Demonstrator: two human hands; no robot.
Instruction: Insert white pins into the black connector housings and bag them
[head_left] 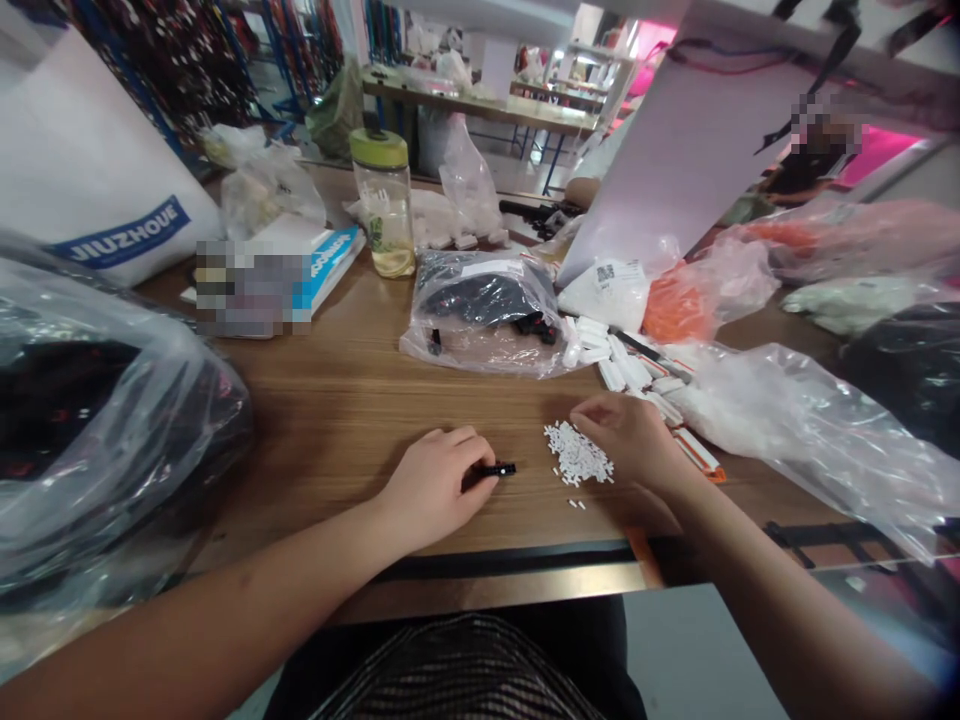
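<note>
- At mid-bench, near the front edge: left hand (439, 483) clamped on a small black part (506, 469), thumb on the near side, fingers on the far side. Part's free end points right, toward the pile, and shows pale spots.
- Right hand (628, 432) at the upper right edge of a pile of tiny white pieces (579, 456). Thumb and index tips close together; can't tell if a piece is pinched between them.
- Pile sits loose on the brown wood-grain bench (322, 400), between the 2 hands; a few strays lie just below it, toward the bench edge.
- Behind the hands: clear bag of black parts (487, 305), lying flat.
- Behind the right hand: stack of white strips (622, 365), some orange-edged, next to a bag with white contents (609, 288) and a bag with orange contents (679, 300).
- Right side: long clear plastic bag (795, 410) spread over the bench.
- Back left: bottle with green lid (386, 220), upright, near a blue-and-white box or book (334, 262); can't tell which.
- Far left: big clear bag with dark contents (150, 400).
</note>
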